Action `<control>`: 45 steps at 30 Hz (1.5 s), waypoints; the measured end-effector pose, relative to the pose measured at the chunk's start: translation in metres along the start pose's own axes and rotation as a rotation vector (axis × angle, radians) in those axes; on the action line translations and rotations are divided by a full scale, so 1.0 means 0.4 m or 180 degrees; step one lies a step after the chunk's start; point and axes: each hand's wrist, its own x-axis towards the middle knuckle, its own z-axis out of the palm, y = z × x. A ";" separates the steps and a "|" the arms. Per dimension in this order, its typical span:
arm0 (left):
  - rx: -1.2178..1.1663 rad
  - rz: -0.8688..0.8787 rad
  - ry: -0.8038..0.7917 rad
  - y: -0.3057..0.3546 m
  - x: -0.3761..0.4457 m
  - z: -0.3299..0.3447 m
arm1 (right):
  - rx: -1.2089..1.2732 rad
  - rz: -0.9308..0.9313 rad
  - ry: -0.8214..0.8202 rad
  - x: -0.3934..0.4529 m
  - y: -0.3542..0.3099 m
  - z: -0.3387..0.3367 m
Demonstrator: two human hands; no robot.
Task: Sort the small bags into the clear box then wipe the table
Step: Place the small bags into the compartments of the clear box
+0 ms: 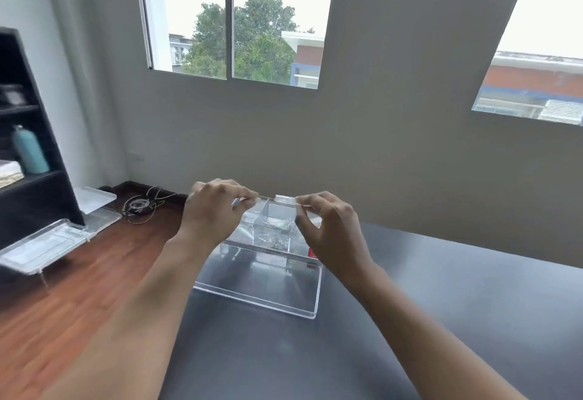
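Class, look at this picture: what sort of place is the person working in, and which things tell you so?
Probably a room in a home or small office, on an upper floor. Clues: a dark table by a window overlooking trees and rooftops, a black shelf unit holding a teal bottle, and a wooden floor.

Both forearms extended; left hand and right hand raised, fingertips pinched

Lit by bright, overexposed daylight from the far windows; soft glare on the dark table; wide-angle bending at edges; slightly blurred throughout.
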 end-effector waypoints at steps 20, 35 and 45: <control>0.1044 -0.0517 -0.1100 0.005 -0.011 0.028 | -0.1486 -0.0252 -0.1725 0.016 -0.008 0.074; 0.0637 -0.0235 -0.1127 0.033 -0.033 0.032 | -0.1746 0.0102 -0.0485 -0.022 0.008 0.064; 0.0580 -0.0253 -0.1233 0.025 -0.033 0.031 | -0.2411 -0.0055 -0.1319 -0.017 0.001 0.032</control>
